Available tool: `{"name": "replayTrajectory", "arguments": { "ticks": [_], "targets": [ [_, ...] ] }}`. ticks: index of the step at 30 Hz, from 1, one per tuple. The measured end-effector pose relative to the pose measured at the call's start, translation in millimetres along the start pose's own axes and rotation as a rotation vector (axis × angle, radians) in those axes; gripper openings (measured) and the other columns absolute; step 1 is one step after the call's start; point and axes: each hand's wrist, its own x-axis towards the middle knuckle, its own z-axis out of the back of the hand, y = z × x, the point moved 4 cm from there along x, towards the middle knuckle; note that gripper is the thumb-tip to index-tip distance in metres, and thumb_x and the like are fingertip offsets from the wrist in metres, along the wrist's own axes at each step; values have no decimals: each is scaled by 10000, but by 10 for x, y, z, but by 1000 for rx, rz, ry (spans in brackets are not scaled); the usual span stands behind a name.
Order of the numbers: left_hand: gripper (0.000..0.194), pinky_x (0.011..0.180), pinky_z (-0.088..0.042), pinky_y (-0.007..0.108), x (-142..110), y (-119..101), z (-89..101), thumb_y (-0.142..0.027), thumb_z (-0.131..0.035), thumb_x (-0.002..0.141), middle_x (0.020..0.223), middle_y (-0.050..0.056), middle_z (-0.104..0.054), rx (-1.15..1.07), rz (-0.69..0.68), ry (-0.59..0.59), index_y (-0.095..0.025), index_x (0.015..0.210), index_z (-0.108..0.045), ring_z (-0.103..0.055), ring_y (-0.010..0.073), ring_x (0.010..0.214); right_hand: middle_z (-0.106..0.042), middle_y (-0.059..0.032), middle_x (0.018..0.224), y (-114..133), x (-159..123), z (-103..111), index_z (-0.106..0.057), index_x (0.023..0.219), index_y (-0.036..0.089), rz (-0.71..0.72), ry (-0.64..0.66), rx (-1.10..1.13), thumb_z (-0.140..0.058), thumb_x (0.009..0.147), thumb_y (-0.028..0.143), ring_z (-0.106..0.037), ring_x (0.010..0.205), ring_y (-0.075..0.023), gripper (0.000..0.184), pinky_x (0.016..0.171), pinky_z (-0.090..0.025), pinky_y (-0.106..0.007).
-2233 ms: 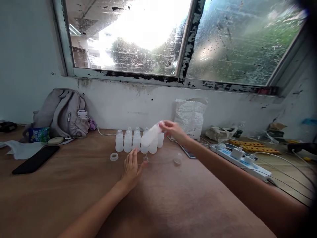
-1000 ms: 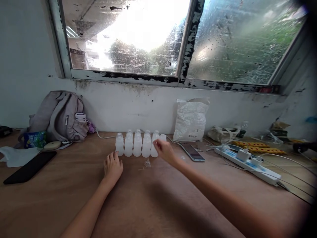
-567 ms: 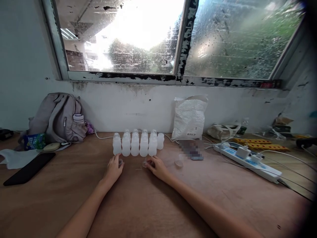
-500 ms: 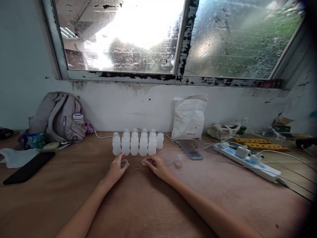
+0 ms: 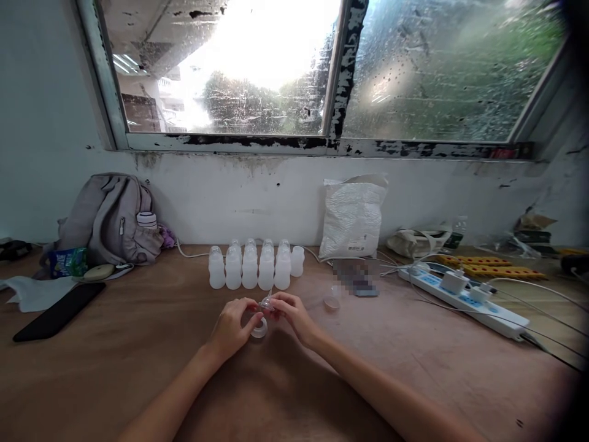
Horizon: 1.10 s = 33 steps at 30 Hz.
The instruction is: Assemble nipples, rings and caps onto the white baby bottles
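Note:
My right hand [image 5: 297, 316] pinches a clear silicone bottle teat [image 5: 265, 302] between its fingertips, with the narrow tip upward. Close beside it, my left hand [image 5: 234, 323] has its thumb and fingers closed on a whitish screw ring [image 5: 260, 331], held just below the teat. The left fingertips come up to the teat's edge; whether they touch it I cannot tell. Behind both hands, several frosted white baby bottles [image 5: 250, 273] stand upright in a tight group. A clear domed cap [image 5: 332, 299] sits on the table to the right.
A white padded bag [image 5: 352, 218] leans on the wall, with a phone-like item [image 5: 365, 292] before it. On the right lies a power strip [image 5: 464, 301] with plugs and cables. Leftward are a grey backpack [image 5: 108, 215] and a black flat slab [image 5: 59, 312] on the wooden table [image 5: 368, 368].
My left hand has moved right, bringing the ring with it. My right hand has raised the teat slightly, and the two hands are now together.

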Motion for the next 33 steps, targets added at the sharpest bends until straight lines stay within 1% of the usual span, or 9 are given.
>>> {"name": "replayTrajectory", "arguments": {
  "ticks": [2,5,8,10,13,18,26,30,33],
  "targets": [
    [264,792,-403,347,-9,11,-6,-414,-510,774,903,49,-607,37,-3,44,-212,940,-547,-543,212,862,-596,-23,620,-10,-10,-26,-621,652,145,-30,25,66,-586,693,327,-490,564,-118,189,544,-368,-241],
    [457,818,-380,392,-39,50,-73,-499,-603,659,989,56,-573,115,8,154,-220,1013,-526,-508,241,922,-597,-22,649,19,-28,-73,-616,669,153,-46,57,150,-589,684,281,-491,572,-117,132,542,-358,-237],
    [354,824,-371,412,-50,107,-135,-452,-578,697,979,53,-579,147,57,198,-228,969,-560,-504,244,927,-596,-21,681,82,-41,-96,-621,694,162,-48,68,157,-604,673,270,-492,583,-119,112,544,-361,-238],
    [281,819,-389,391,-31,125,-133,-373,-566,728,964,54,-598,71,97,152,-221,964,-567,-524,230,912,-594,-21,689,119,-37,-90,-627,719,163,-36,61,127,-606,679,287,-497,596,-124,132,550,-370,-243],
    [313,802,-434,324,12,107,-74,-285,-609,699,979,54,-612,-129,145,28,-203,996,-555,-559,201,896,-606,-18,715,144,-16,-52,-639,761,172,23,7,32,-618,686,319,-516,640,-135,166,578,-389,-249],
    [302,772,-468,274,31,55,-11,-273,-632,680,942,38,-612,-285,177,-111,-192,966,-578,-581,175,863,-637,-19,799,103,-3,-52,-650,803,196,96,-22,-89,-640,678,342,-554,755,-161,193,676,-424,-276],
    [328,742,-488,281,5,65,-127,-343,-642,675,909,46,-655,-399,218,-86,-165,946,-593,-605,183,817,-649,-34,839,64,-19,-98,-647,880,197,118,49,-170,-625,702,361,-591,760,-177,243,682,-457,-300],
    [324,713,-485,285,5,60,-126,-357,-632,680,897,47,-649,-324,213,-84,-174,946,-603,-600,187,807,-651,-37,850,25,-8,-84,-649,872,192,114,39,-183,-631,695,362,-593,762,-176,247,690,-456,-300],
    [314,704,-478,287,4,92,-124,-364,-617,690,897,54,-610,-226,225,-93,-181,945,-622,-585,182,799,-648,-40,841,3,17,-24,-636,850,185,138,-42,-167,-638,685,348,-588,777,-180,232,705,-455,-305]
  ]
}}
